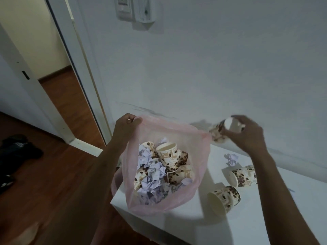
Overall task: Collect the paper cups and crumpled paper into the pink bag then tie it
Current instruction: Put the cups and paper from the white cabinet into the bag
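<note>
The left hand (126,125) is pinching the rim of the pink bag (198,138) and holding its mouth open at the corner of the white table (194,225); the bag is sitting on that corner, and paper cups (168,156) and balls of crumpled paper (152,175) are lying jumbled inside it. The right hand (246,133) is gripping a cup (218,132) on its side just beside the bag's right rim, close to the wall (212,68); motion blur is softening it, so there may be a second cup nested in the grip. On the table to the right, a paper ball (231,159) and two more cups are lying on their sides: one farther back (242,175); one nearer (223,198).
</note>
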The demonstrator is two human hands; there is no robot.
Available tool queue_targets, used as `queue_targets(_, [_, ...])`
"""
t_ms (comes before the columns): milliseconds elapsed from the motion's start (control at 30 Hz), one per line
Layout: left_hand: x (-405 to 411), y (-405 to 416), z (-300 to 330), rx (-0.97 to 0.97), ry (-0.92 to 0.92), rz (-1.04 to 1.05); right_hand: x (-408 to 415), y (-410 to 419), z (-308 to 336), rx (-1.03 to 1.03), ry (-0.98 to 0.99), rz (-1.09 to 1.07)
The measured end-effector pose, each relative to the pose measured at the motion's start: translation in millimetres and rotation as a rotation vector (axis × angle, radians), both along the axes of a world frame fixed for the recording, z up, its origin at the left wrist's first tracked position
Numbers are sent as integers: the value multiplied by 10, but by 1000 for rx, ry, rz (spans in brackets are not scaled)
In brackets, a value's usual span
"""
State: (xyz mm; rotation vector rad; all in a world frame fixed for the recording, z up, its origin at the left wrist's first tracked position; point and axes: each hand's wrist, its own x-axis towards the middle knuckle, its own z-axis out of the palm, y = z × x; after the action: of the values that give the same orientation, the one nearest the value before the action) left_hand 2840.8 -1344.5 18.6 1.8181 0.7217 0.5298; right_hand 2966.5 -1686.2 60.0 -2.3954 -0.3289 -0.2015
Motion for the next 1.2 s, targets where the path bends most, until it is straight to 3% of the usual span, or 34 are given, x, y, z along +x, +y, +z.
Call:
queue_targets(67, [1, 11, -4, 3, 9, -6, -123, 126, 301, 165, -59, 33])
queue_targets(133, [-5, 24, -2, 12, 23, -4, -294, 312, 523, 412, 48, 164])
queue_targets(200, [-13, 34, 0, 13, 28, 0, -450, 526, 593, 509, 176, 320])
queue_targets(400, [-53, 61, 32, -46, 2, 17, -762, 1040, 195, 31, 388, 698])
queue_targets(467, [-66, 60, 34, -43, 14, 6, -798, 1056, 65, -44, 394, 722])
queue_targets(833, [-53, -154, 14, -93, -37, -61, -697, 525, 15, 120, 106, 277])
queue_targets(1000, [-5, -203, -20, -209, -65, -142, -834, 328, -157, 69, 10, -24])
queue_targets(1200, [12, -139, -88, -177, -13, -245, -1112, 38, -690, -180, 301, -488])
